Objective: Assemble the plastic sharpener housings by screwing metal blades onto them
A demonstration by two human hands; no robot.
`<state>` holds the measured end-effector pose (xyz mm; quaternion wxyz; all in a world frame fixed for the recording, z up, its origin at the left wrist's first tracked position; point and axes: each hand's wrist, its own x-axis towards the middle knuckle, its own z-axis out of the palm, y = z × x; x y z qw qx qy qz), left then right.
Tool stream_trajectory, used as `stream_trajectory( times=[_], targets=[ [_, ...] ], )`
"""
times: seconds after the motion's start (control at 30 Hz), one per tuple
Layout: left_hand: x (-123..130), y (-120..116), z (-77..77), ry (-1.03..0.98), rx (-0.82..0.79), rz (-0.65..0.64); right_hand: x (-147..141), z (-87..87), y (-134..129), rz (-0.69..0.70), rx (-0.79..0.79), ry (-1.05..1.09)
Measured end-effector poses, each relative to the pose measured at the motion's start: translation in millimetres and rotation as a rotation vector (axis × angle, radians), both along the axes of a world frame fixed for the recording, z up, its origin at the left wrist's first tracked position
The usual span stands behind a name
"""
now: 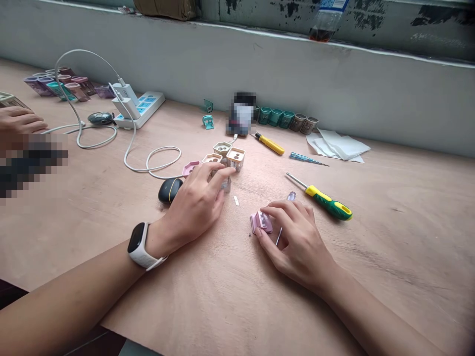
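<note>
My left hand [195, 198] is closed over a clear-bodied pencil sharpener [226, 185], whose top is hidden by the fingers. Close around it stand cream sharpeners [236, 156] and a pink-topped one [191, 168]. My right hand [293, 237] pinches a pink pencil sharpener lid [261, 222] on the table between thumb and fingers. A thin screwdriver [291, 196] with a clear purple handle passes under those fingers. Between the hands lies a small metal blade [236, 200], and a tiny screw [250, 234] sits beside the pink lid.
A green-yellow screwdriver [330, 203], blue tester screwdriver [306, 158], yellow cutter [270, 143] and white papers [341, 144] lie right. Behind stand green sharpener bodies [275, 117]. A black earbud case [169, 191], white cable [129, 153] and power strip [143, 109] are left, beyond them another person's hand [18, 123].
</note>
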<state>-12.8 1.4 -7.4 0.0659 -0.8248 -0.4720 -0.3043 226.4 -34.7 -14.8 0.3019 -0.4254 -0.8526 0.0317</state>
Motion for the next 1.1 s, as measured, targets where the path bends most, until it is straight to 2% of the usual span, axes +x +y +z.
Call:
stream_trajectory(
  times=[0.13,0.27,0.4,0.5,0.63,0.77,0.87,1.1],
  targets=[
    [-1.7,0.0,1.1,0.075,0.035,-0.078,0.1,-1.4,1.2,-0.043,0.032,0.020],
    [-1.6,-2.5,2.9,0.162,-0.024,-0.196,0.4,-1.9,1.7,-0.056,0.037,0.023],
    [-1.5,-4.4,3.5,0.204,-0.041,-0.241,0.2,-2.2,1.8,-0.056,0.028,0.017],
    [-0.7,-4.3,4.5,0.190,-0.049,-0.245,-0.1,-2.7,2.1,-0.056,0.027,0.020],
    [-0.8,-1.8,4.3,0.057,-0.017,-0.219,0.0,-2.8,2.1,-0.060,0.032,0.034],
    [-4.2,0.5,1.7,-0.024,0.034,-0.256,0.4,-2.3,1.8,-0.054,0.025,0.039],
    [-4.2,0.1,1.4,0.024,0.009,-0.261,0.6,-2.3,1.9,-0.051,0.020,0.037],
    [1.4,0.0,-0.9,0.193,-0.083,-0.162,0.5,-2.5,2.3,-0.052,0.007,0.023]
  ],
)
